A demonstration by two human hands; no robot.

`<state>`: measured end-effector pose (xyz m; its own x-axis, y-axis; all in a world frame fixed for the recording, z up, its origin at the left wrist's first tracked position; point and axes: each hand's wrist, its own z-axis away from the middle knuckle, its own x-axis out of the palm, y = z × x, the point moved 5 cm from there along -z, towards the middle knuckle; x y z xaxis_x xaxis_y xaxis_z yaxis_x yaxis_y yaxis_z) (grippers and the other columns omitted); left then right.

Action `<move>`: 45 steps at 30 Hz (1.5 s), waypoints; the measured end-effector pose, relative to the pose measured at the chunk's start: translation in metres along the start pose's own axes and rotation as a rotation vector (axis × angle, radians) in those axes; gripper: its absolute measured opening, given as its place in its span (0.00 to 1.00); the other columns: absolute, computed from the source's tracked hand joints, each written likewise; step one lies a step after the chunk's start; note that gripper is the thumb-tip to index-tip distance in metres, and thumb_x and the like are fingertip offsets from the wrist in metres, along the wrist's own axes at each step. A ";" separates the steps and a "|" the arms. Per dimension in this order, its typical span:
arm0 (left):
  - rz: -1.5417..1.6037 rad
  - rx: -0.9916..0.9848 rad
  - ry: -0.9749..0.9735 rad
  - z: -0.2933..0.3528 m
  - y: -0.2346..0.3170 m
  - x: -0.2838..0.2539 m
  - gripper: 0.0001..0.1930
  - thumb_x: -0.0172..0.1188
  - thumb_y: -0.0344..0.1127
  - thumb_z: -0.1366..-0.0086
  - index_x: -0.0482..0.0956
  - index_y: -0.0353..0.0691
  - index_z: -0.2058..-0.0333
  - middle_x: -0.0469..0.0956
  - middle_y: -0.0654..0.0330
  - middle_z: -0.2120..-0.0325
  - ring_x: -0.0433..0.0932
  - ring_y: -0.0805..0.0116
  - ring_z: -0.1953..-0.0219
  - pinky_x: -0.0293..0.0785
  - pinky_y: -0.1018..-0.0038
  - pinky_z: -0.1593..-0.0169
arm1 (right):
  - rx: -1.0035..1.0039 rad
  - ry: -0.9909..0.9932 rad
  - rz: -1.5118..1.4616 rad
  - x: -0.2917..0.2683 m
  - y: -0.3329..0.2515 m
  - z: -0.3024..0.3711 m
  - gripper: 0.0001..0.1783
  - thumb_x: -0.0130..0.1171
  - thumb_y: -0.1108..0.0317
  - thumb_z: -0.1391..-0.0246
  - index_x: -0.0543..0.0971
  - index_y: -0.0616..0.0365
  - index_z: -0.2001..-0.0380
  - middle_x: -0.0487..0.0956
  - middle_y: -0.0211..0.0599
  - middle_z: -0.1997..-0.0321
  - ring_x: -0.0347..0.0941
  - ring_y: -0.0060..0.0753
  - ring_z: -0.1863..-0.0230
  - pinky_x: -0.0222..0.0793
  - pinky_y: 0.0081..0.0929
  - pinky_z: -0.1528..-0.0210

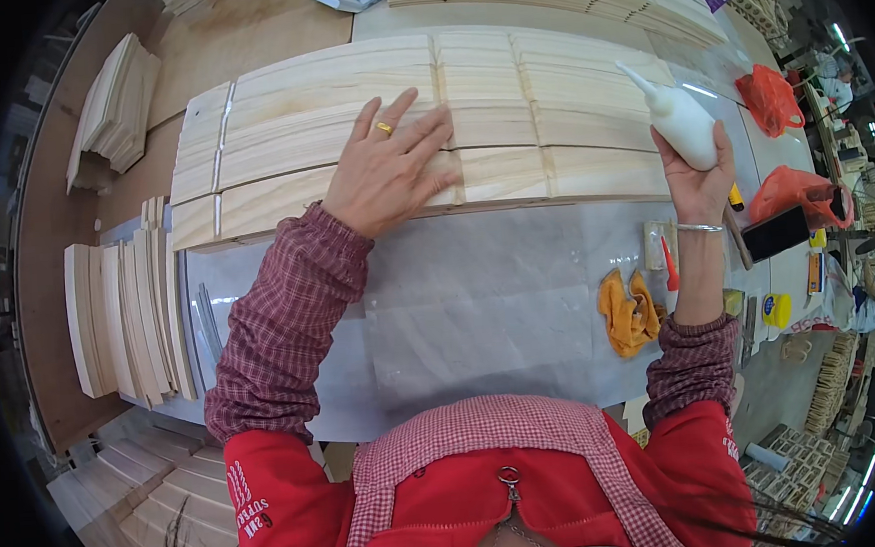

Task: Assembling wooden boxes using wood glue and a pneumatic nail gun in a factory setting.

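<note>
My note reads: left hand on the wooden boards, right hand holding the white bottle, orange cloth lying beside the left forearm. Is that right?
One slip: the head view shows the orange cloth beside the right forearm, not the left. The left hand is on the wooden boards and the right hand holds the white bottle.

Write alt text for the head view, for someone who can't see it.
A person's left hand rests, fingers spread, on pale, grooved wooden boards, while the right hand holds a white squeeze bottle near their right end. An orange cloth lies on the grey work surface.
</note>
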<state>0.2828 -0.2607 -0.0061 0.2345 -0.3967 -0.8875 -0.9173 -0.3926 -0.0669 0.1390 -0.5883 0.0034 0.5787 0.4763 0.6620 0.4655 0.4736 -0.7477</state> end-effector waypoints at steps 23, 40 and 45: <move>0.129 -0.132 -0.111 0.025 -0.017 0.009 0.38 0.50 0.62 0.41 0.59 0.42 0.39 0.55 0.55 0.36 0.48 0.51 0.33 0.43 0.55 0.33 | 0.074 -0.070 0.117 0.057 0.041 0.006 0.27 0.58 0.65 0.49 0.63 0.71 0.51 0.69 0.59 0.51 0.70 0.57 0.51 0.73 0.51 0.50; 0.121 0.094 -0.086 0.030 0.007 0.008 0.27 0.55 0.44 0.40 0.64 0.48 0.42 0.63 0.59 0.42 0.60 0.59 0.39 0.52 0.62 0.35 | 0.115 -0.109 0.186 0.074 0.063 0.011 0.27 0.58 0.64 0.50 0.63 0.70 0.51 0.68 0.58 0.51 0.70 0.56 0.52 0.75 0.47 0.51; 0.154 -0.006 -0.119 0.028 -0.007 0.004 0.29 0.50 0.50 0.37 0.62 0.44 0.41 0.61 0.56 0.40 0.57 0.57 0.37 0.49 0.60 0.35 | 0.119 -0.111 0.192 0.079 0.071 0.003 0.28 0.60 0.65 0.50 0.63 0.70 0.52 0.69 0.56 0.52 0.72 0.54 0.54 0.76 0.45 0.52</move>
<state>0.2809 -0.2366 -0.0219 0.0515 -0.3514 -0.9348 -0.9374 -0.3398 0.0761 0.2160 -0.5143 0.0029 0.5686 0.6413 0.5152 0.2680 0.4477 -0.8531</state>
